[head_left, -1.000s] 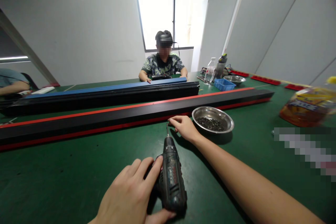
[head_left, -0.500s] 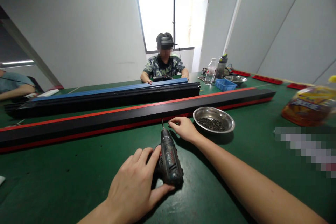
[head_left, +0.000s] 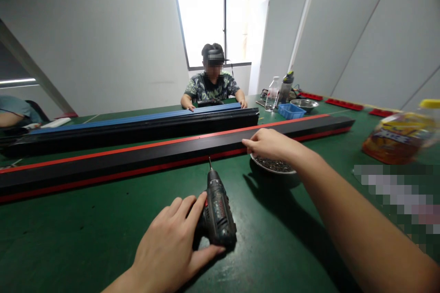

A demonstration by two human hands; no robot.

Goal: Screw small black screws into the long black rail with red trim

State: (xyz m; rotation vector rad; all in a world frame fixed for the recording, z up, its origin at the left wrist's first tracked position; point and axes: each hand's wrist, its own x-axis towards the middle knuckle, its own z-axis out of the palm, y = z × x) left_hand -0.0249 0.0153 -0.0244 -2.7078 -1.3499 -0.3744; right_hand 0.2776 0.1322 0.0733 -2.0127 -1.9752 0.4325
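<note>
My left hand (head_left: pixel 172 240) rests around a cordless drill (head_left: pixel 220 217) lying on the green table, its bit pointing away from me toward a long black bar with red edges (head_left: pixel 165 151). Fingers and thumb touch both sides of the drill's body. My right hand (head_left: pixel 266 143) is raised in front of the bar, its fingers pinched together. Whatever they hold, if anything, is too small to make out. Below and partly behind my right wrist is a metal bowl (head_left: pixel 273 170) of small dark screws, its far side hidden by the hand.
Beyond the bar lie black and blue long profiles (head_left: pixel 144 121), with a co-worker (head_left: pixel 213 84) seated behind them. Toward the back right are a water bottle (head_left: pixel 272 94), a blue basket (head_left: pixel 291 111) and another metal bowl (head_left: pixel 305 105). A jug of orange liquid (head_left: pixel 395 139) stands at right.
My right hand has lifted from the table beside the drill bit and moved right and up, now partly covering the bowl. My left hand stays on the drill; the view has shifted slightly.
</note>
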